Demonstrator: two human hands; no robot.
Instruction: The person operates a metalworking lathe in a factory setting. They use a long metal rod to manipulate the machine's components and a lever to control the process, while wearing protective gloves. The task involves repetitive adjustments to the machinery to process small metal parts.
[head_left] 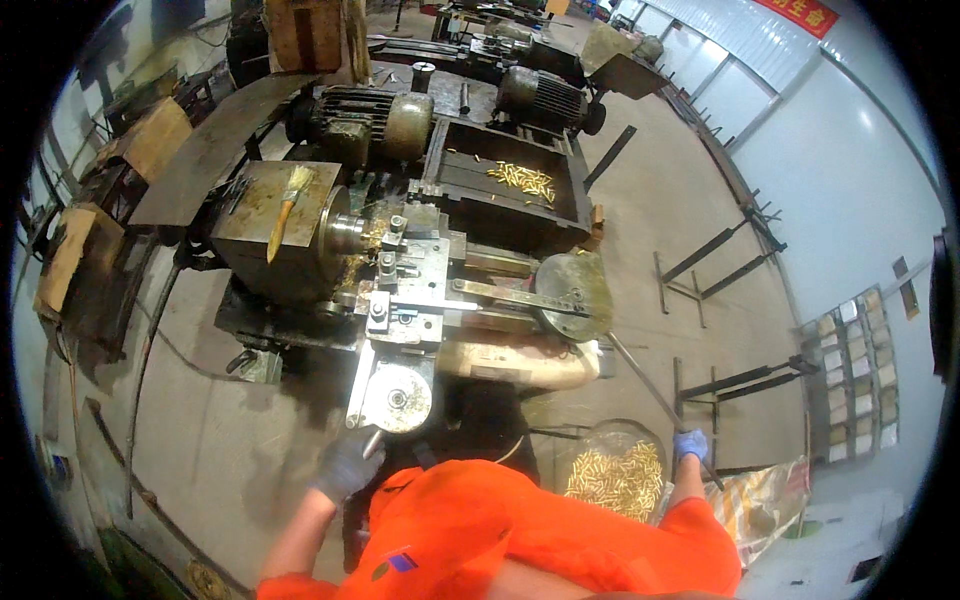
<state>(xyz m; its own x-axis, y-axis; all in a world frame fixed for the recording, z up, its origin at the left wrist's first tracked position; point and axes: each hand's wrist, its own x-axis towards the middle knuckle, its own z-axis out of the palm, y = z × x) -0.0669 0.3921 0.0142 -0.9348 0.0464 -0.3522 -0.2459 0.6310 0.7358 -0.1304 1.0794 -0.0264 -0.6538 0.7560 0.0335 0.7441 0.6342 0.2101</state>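
A small lathe stands before me, its metal headstock box [262,205] on the left. My left hand [350,465], in a grey-blue glove, is closed round the short crank handle [373,443] of a round handwheel [400,396]. Over to the right, my right hand [690,443], in a blue glove, grips a long metal lever rod [645,372]. That rod runs up to a round plate [577,295] at the lathe's right end. Between them sits the tool slide [410,290] with bolted clamps. Brass-coloured chips lie around the chuck [347,233].
A brush [288,212] lies on the headstock box. Behind the slide, a dark metal tray [470,160] holds many small brass pieces [525,182]. Near my right arm, a round container [630,437] holds more brass pieces [612,480]. Electric motors [365,120] stand behind; metal racks [700,260] stand right.
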